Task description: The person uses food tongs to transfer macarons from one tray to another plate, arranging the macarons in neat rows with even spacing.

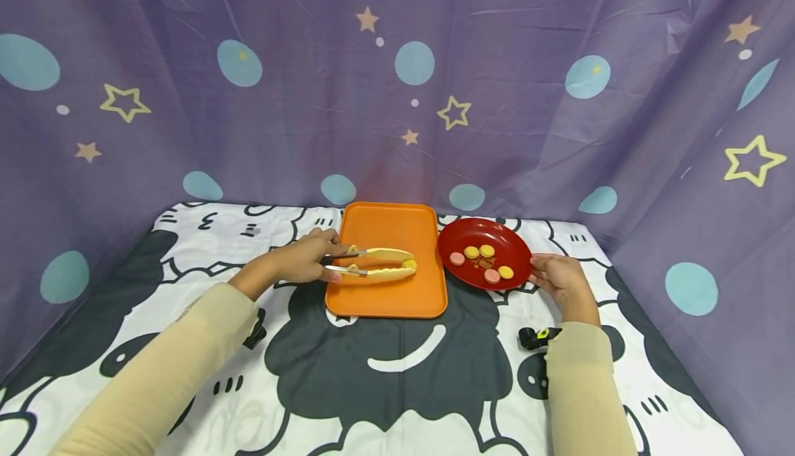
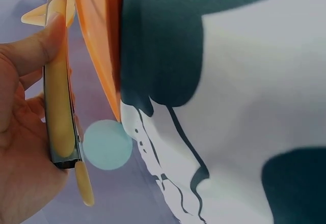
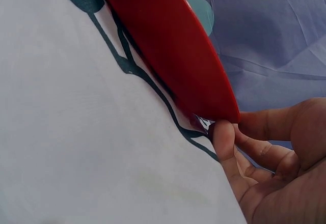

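My left hand (image 1: 307, 257) grips a pair of tongs (image 1: 388, 274) with pale yellow ends and metal arms, its thumb lying along one arm in the left wrist view. Between the tips of the tongs is a small yellow macaron (image 1: 409, 264), above the orange tray (image 1: 385, 304). With its thumb and fingers my right hand (image 1: 559, 280) pinches the right rim of a red plate (image 1: 462, 230). Several macarons lie on that plate, among them a yellow macaron (image 1: 506, 272) and a pink macaron (image 1: 457, 259). In the right wrist view the plate's outer side (image 3: 173, 46) hides the macarons.
Tray and plate stand side by side at the back of a table with a black-and-white cartoon cloth (image 1: 248, 401). A purple curtain (image 1: 323, 97) with stars and dots hangs right behind. Small black devices (image 1: 531, 338) are at both wrists.
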The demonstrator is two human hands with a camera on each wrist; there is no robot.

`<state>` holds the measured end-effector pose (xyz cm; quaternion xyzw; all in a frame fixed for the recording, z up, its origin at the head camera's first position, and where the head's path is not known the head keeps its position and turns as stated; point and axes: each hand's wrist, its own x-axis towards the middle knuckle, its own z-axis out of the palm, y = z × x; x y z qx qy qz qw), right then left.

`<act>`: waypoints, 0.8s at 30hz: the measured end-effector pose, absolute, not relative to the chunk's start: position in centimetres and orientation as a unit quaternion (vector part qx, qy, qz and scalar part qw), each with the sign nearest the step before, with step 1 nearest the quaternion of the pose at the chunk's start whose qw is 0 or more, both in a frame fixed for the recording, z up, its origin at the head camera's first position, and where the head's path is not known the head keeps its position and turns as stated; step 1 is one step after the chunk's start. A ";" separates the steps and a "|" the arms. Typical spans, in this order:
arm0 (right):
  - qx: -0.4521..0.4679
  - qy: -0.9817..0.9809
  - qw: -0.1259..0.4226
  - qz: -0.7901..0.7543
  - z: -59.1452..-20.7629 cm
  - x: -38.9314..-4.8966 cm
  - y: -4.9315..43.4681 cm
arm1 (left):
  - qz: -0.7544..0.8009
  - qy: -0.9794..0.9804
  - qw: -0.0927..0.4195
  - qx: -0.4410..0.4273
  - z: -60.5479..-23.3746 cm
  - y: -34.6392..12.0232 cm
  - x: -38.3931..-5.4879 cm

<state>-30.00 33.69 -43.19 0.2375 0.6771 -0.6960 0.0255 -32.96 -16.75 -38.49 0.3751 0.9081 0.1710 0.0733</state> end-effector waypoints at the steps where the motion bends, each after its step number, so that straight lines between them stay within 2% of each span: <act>1: 0.239 0.678 0.025 -0.695 -43.2 -30.0 33.7 | 0.173 0.908 0.075 0.375 -38.4 -16.7 -33.0; 12: 0.234 0.685 0.027 -0.689 -43.1 -29.9 33.5 | 0.181 0.899 0.054 0.396 -37.6 -14.7 -33.0; 24: 0.234 0.681 0.027 -0.693 -43.0 -29.8 33.6 | 0.170 0.897 0.061 0.403 -37.3 -12.8 -33.6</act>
